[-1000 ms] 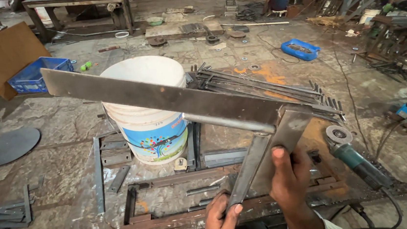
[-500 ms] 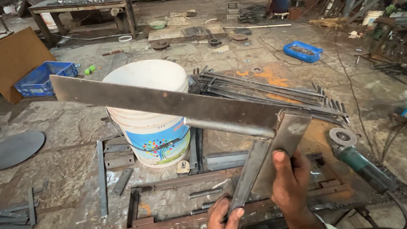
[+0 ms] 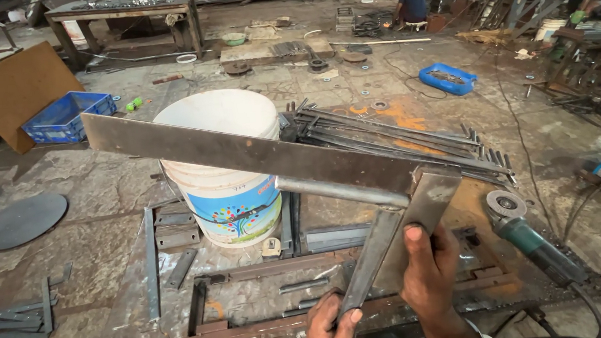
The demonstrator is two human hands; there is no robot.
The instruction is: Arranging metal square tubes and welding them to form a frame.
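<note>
Holding welded steel frame point(image 3: 256, 155) up off floor: right hand point(image 3: 429, 274) clamped on short near leg, left hand point(image 3: 329, 329) pinching its lower edge. Long bar runs far-left from grip, crossing above white bucket point(image 3: 227, 197). Rod bundle point(image 3: 400, 142) behind; angle grinder point(image 3: 527, 232) just right; blue crate point(image 3: 68, 117) far left.

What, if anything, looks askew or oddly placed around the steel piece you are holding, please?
The angle grinder lies on its side at the workbench edge, disc exposed, close to the right hand. Steel offcuts lie scattered at mixed angles beside the white bucket.
</note>
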